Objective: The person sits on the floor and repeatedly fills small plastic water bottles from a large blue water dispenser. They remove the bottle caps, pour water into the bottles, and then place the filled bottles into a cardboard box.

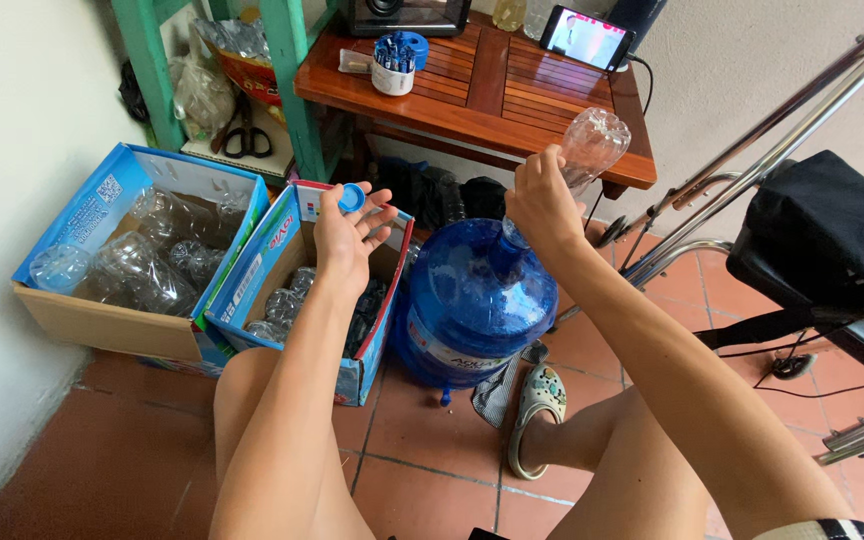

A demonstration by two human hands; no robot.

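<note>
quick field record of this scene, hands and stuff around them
left hand: open palm up, small blue cap at its fingertips
right hand: grips clear plastic bottle, upended, neck over the blue water jug
under left hand: cardboard box with crushed bottles
further left: second box of clear bottles
behind: wooden table
floor: red tiles

Clear bottle's [592,145] neck hidden behind right hand [542,205], phone [587,38] cut by top edge
</note>
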